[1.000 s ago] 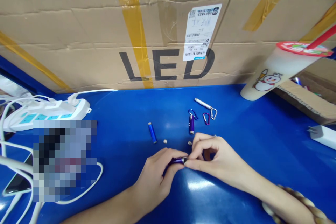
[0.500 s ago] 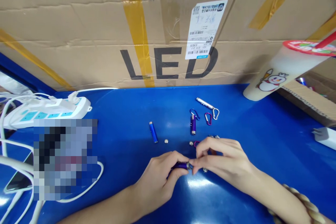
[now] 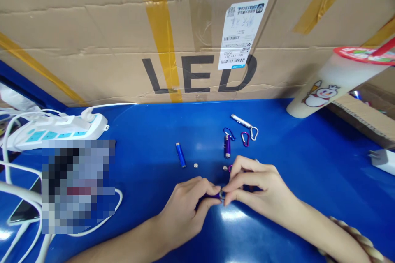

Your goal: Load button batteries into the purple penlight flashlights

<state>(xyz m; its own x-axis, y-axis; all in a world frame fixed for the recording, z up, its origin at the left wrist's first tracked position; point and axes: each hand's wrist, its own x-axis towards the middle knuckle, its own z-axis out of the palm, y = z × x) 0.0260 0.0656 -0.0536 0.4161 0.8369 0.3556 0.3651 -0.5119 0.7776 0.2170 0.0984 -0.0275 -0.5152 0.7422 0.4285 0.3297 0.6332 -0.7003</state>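
Observation:
My left hand [image 3: 187, 201] is closed around a small purple keychain flashlight [image 3: 213, 196], its silver end pointing right. The thumb and fingertips of my right hand [image 3: 263, 183] pinch that silver end; the exact contact is partly hidden. Beyond the hands lie a blue flashlight tube [image 3: 180, 155], a silver button cell [image 3: 196, 165] and another button cell [image 3: 225, 168]. A second purple flashlight [image 3: 227, 148] lies near a blue carabiner clip [image 3: 228, 133] and a magenta clip [image 3: 245, 139]. Farther back is a silver flashlight [image 3: 240, 121] with a silver clip [image 3: 254, 133]. My right hand partly covers other small parts.
A large cardboard box [image 3: 108, 28] stands across the back of the blue table [image 3: 148, 131]. At left are a white power strip [image 3: 92, 129], cables and a blurred-out object [image 3: 80, 189]. A drink cup [image 3: 324, 86], an open carton [image 3: 367, 113] and a white charger [image 3: 382, 161] sit at right.
My right hand has turned slightly, and its fingertips now close around the flashlight's silver end. A small silver part below that hand is now covered. My left hand keeps its hold.

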